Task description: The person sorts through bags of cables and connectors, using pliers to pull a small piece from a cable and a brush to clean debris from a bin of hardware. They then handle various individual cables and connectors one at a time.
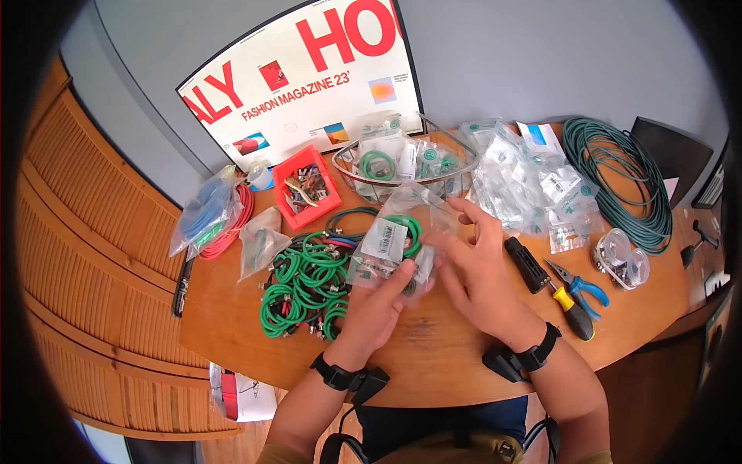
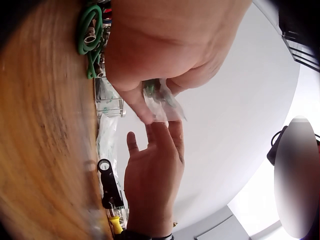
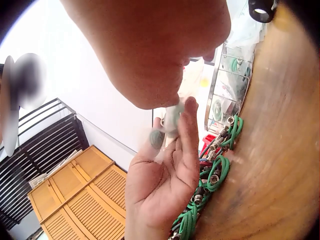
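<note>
My left hand (image 1: 375,317) holds a clear plastic bag (image 1: 439,213) over the middle of the table, thumb on its front. Inside the bag lies a coiled green cable (image 1: 415,230), beside a white barcode label (image 1: 382,240). At the bag's right side is my right hand (image 1: 491,286), its fingers extended and fingertips right at the plastic. In the left wrist view the right thumb stands apart from the other fingers. A pile of coiled green cables with metal connectors (image 1: 297,282) lies just left of my left hand.
Behind the bag stands a wire basket (image 1: 357,184) of bagged cables, with a red bin (image 1: 318,207) to its left. Rightward are clear packets (image 1: 502,182), a dark green cable coil (image 1: 576,151), pliers (image 1: 591,294), a yellow-black screwdriver (image 1: 578,319), a black tool (image 1: 527,264) and clear jars (image 1: 616,246).
</note>
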Motion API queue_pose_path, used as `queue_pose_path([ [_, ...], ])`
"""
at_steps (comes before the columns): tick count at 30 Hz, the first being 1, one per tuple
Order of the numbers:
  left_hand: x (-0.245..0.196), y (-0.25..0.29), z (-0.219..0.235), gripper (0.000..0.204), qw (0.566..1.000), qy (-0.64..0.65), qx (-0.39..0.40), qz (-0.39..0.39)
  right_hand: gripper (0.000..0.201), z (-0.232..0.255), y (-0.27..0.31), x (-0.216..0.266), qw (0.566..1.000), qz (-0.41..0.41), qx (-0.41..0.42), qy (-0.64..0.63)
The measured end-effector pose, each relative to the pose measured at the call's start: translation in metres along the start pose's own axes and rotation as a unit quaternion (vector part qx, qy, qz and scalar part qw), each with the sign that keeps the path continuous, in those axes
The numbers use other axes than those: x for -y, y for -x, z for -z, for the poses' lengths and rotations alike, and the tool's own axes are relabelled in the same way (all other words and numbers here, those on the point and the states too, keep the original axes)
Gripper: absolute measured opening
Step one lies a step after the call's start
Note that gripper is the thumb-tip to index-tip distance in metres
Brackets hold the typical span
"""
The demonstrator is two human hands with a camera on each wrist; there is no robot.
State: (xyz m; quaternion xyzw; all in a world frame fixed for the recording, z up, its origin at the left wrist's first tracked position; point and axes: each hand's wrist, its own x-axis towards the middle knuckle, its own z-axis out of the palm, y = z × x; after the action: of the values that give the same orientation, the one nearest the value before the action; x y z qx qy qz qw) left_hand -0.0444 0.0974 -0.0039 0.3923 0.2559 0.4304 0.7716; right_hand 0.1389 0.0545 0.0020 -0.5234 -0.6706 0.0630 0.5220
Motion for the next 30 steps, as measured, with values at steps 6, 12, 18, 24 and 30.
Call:
queue_pose_path([
  [6,0.004,-0.003,0.003,0.046,0.999,0.030,-0.010,-0.019,0.027,0.009,-0.004,-0.002,0.993,0.087,0.042,0.063],
  [12,0.009,-0.006,0.016,0.045,0.999,0.048,-0.024,-0.006,0.022,0.016,-0.005,0.007,0.991,0.088,0.104,-0.007],
  [18,0.009,-0.005,0.013,0.045,1.000,0.013,0.010,-0.021,0.017,0.008,-0.002,0.001,0.993,0.037,0.084,-0.069],
  [24,-0.005,-0.003,0.004,0.043,0.982,0.169,0.003,0.083,0.041,0.006,-0.004,0.002,0.999,-0.010,-0.027,-0.036],
  [30,0.002,-0.003,0.009,0.047,0.992,0.093,-0.001,0.089,0.049,-0.002,-0.002,-0.015,0.939,-0.229,-0.055,-0.252],
])
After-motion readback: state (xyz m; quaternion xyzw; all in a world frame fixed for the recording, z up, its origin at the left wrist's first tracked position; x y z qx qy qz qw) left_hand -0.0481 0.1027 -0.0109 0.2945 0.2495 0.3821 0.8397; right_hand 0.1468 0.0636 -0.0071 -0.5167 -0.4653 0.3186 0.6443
